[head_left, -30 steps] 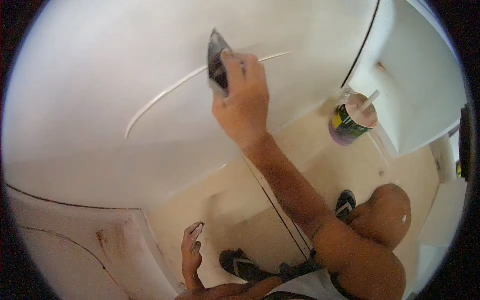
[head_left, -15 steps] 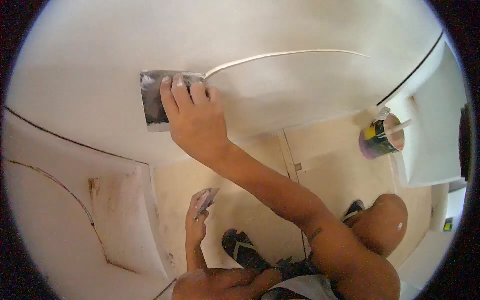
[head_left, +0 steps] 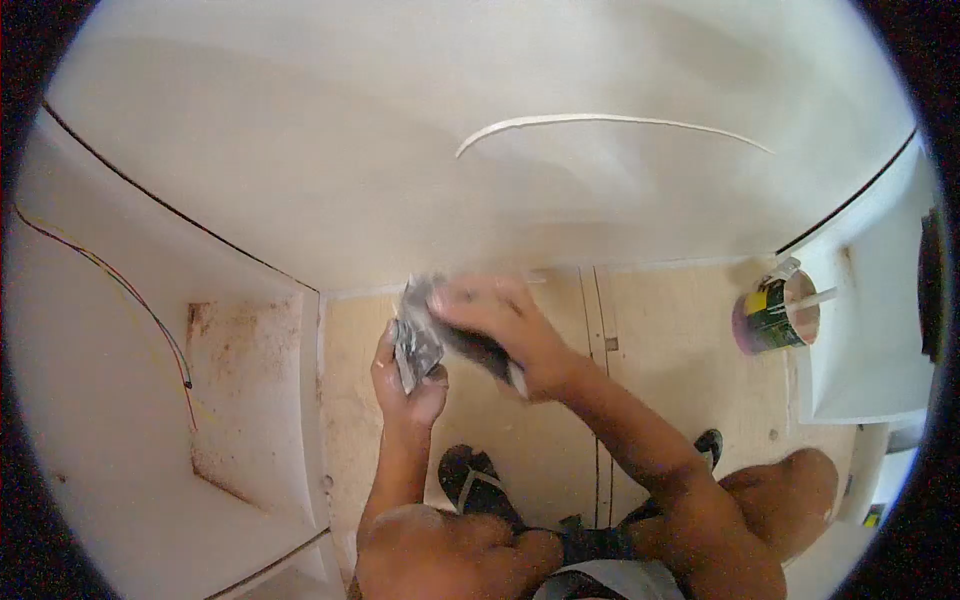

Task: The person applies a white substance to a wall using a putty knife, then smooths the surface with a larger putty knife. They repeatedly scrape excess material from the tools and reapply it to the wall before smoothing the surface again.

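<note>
My left hand [head_left: 405, 395] is closed around a small putty-smeared scraper [head_left: 419, 352], held with its blade up. Just to the right, my right hand [head_left: 510, 325] grips a wide, dark filling knife [head_left: 478, 350], blurred by motion. The two blades are close together and overlap in this view, below the white wall panel [head_left: 300, 180]. Across that panel runs a thin, curved white ridge of filler [head_left: 600, 118].
A tub [head_left: 765, 320] with a stick in it stands on the floor at the right, beside a white ledge. Coloured wires [head_left: 150, 305] hang by a stained recess at the left. My sandalled feet and bent knees are below.
My right hand has come off the wall panel with the wide filling knife and moved down to the small scraper. My left hand has risen slightly. The view has shifted.
</note>
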Tool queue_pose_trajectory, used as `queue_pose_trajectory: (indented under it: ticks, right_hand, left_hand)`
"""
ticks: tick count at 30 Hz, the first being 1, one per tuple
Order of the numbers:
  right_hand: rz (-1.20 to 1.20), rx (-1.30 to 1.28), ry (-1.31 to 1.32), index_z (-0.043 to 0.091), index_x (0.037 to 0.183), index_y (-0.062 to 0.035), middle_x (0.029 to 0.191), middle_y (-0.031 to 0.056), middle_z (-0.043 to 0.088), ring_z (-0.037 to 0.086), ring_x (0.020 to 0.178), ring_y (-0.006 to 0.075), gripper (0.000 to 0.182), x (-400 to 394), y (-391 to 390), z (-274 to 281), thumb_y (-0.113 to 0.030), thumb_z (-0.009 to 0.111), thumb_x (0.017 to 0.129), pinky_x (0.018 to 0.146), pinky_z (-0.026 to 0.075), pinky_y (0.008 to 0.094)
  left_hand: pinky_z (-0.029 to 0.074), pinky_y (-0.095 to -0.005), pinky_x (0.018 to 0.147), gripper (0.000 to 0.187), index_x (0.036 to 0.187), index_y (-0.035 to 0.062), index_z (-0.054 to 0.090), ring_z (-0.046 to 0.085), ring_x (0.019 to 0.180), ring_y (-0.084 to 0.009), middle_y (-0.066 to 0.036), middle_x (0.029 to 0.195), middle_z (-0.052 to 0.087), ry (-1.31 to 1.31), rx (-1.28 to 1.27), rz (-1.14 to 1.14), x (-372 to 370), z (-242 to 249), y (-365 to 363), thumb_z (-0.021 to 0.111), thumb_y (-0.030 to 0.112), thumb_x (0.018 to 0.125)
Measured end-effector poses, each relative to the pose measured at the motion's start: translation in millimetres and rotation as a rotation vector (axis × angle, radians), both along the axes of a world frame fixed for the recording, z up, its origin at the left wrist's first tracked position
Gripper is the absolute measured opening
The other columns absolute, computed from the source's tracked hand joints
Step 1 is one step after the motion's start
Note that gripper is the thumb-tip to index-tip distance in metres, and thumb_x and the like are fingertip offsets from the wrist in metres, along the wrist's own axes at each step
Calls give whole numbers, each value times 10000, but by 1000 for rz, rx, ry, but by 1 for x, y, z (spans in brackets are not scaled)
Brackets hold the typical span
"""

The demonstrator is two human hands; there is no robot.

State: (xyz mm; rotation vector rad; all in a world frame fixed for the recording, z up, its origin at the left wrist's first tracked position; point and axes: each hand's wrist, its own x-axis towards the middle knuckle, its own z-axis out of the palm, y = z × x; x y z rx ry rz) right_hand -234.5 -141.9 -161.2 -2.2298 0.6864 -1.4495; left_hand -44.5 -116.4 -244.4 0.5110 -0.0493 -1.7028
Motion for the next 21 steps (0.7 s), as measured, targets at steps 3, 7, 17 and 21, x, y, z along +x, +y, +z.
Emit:
queue_pose_trajectory:
  ticks: [3, 7, 17, 21]
  right_hand:
    - [232, 49, -176, 493, 1352, -117, 1314, 169, 473, 419, 1268, 383, 641, -11, 21, -36, 24, 637, 744, 1082, 345, 428]
    - [-162, 271, -119, 488, 1354, -107, 1373, 205, 407, 398, 1285, 394, 614, -51, 7, -90, 9, 652, 773, 1094, 341, 428]
    - [103, 1295, -1531, 572, 1171, -20, 1093, 82, 659, 658, 974, 224, 339, -106, 26, -63, -90, 626, 844, 898, 535, 369]
    - [494, 1205, -1527, 564, 1192, -23, 1102, 83, 663, 655, 989, 213, 344, -131, 29, -48, -87, 589, 855, 899, 531, 364]
  left_hand:
    - [570, -315, 499, 292, 1137, 73, 611, 693, 704, -174, -71, 959, 706, -212, 4, -45, -38, 46, -7, 500, 300, 991]
    - [585, -368, 768, 416, 1228, -24, 541, 695, 864, -250, -150, 1064, 666, -498, -231, -188, -46, 52, -8, 474, 317, 1001]
    - [361, -467, 1093, 486, 1312, 72, 536, 446, 1315, -397, -204, 1388, 485, -1253, -1362, -41, -108, 82, -38, 430, -101, 870]
    - [406, -517, 1058, 588, 1234, 115, 621, 458, 1289, -419, -177, 1344, 515, -1589, -1403, -158, -127, 85, -40, 475, -165, 738]
